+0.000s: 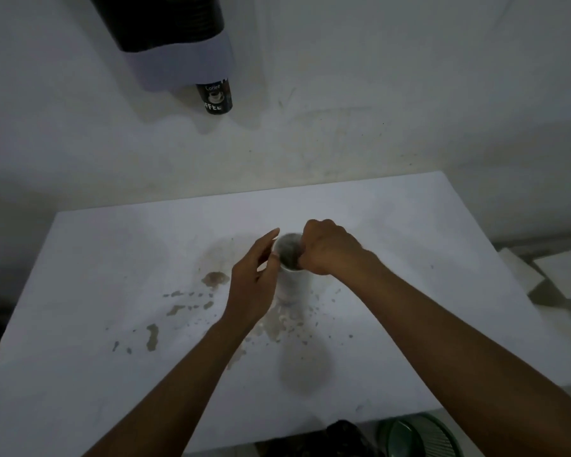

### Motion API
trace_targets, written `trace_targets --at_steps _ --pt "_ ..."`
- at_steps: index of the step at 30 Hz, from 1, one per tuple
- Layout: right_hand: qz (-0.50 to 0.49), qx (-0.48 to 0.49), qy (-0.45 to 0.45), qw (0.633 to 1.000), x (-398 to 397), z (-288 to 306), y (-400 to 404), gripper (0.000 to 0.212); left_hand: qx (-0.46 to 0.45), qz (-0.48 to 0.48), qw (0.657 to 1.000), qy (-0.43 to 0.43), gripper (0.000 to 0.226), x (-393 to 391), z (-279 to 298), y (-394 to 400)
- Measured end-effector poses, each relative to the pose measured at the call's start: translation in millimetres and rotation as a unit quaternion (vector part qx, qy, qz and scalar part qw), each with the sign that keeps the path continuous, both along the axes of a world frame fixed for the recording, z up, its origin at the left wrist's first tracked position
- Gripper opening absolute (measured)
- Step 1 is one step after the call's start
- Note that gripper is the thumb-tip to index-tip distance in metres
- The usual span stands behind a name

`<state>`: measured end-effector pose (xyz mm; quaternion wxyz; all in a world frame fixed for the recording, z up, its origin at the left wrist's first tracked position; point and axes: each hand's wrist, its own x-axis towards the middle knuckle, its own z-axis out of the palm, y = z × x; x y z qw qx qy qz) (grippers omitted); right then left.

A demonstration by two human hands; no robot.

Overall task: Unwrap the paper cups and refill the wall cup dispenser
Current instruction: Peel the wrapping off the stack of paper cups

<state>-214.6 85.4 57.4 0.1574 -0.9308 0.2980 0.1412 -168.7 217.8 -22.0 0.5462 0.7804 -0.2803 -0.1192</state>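
A stack of white paper cups (294,282) in clear wrap stands upright in the middle of the white table (112,258). My left hand (254,285) curls around its left side. At the top rim my right hand (327,249) is closed, its fingers pinched on the wrap there. The wall cup dispenser (175,44) hangs at the upper left, dark on top and white below, and a black "Coffee" cup (215,97) pokes out of its bottom.
Chipped paint patches (185,305) mark the table surface left of the stack. White floor tiles (561,275) show to the right of the table. A green round basket (419,437) and a dark object (337,437) sit below the table's near edge.
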Motion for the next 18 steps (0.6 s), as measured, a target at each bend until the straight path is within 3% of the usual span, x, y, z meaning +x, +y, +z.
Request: trace_targets --at_steps 5,8,12,16,18 --pt "0.006 -0.001 -0.014 1.000 3.3 -0.6 4.5 0.016 0.002 0.017 0.998 -0.058 0.033 3.1 7.4 2.1" --pt "-0.007 0.114 -0.114 0.987 -6.0 -3.3 -6.2 0.014 0.008 0.026 0.996 -0.084 0.028 11.0 8.6 4.8" --pt "-0.102 0.341 -0.296 0.886 -20.9 -0.8 -17.4 0.010 0.025 0.019 0.989 -0.144 0.031 21.0 11.8 5.7" --pt "-0.176 0.463 -0.364 0.789 -27.0 -3.1 -19.1 0.015 0.018 0.015 0.973 -0.229 0.014 26.9 28.7 -0.8" --pt "-0.209 0.507 -0.393 0.738 -29.3 -6.3 -17.9 0.017 0.001 0.017 0.980 -0.200 0.008 28.0 41.5 -3.4"
